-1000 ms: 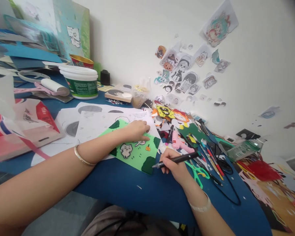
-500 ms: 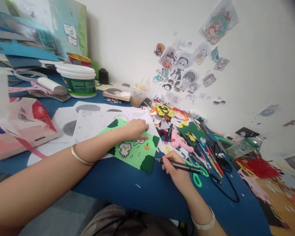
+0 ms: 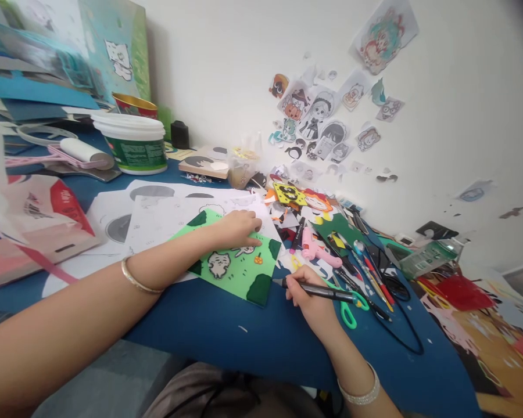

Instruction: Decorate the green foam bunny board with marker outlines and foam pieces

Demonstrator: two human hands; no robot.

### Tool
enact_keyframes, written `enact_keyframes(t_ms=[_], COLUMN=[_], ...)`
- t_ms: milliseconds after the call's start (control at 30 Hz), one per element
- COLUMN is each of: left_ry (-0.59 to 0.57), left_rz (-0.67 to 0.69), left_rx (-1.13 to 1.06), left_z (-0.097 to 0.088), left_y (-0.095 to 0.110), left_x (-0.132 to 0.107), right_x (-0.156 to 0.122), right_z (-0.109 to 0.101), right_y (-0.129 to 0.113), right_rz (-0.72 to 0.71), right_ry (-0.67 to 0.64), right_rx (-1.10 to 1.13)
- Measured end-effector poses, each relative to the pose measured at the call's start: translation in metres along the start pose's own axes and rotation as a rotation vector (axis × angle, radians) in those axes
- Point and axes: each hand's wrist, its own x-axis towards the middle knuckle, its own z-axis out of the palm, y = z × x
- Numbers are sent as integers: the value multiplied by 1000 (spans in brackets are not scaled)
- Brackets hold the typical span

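Note:
A bright green sheet (image 3: 237, 277) with dark green patches, small cartoon animals and an orange flower lies at the middle of the desk. Across its upper part rests my left hand (image 3: 237, 229), palm down with the fingers spread, covering some of the drawings. My right hand (image 3: 307, 297) is to the right of the sheet, its fingers wrapped round a black marker (image 3: 326, 291). The marker's tip points left, close to the sheet's right edge. Green-handled scissors (image 3: 347, 313) lie just behind the marker, partly hidden by it.
White drawn papers (image 3: 157, 229) lie under the sheet. A pink glue gun (image 3: 316, 249), pens (image 3: 377, 278) and paper scraps crowd the right side, with a black cable (image 3: 412, 334). At the left stand a white-and-green tub (image 3: 135, 145) and a pink-and-red bag (image 3: 47, 226).
The whole view has shifted slightly, so things appear a little further left. Both hands keep nearly the same places, the right one still holding the marker beside the sheet.

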Motion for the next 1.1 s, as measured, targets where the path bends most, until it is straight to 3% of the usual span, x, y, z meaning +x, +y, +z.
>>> enact_keyframes(t_ms=[1100], left_ry=[-2], left_rz=[4], left_rx=[3], left_z=[0], left_y=[0], left_x=[1], right_x=[-3], right_z=[-5], right_y=[6], right_rz=[-75], right_ry=[-123], right_rx=[-4])
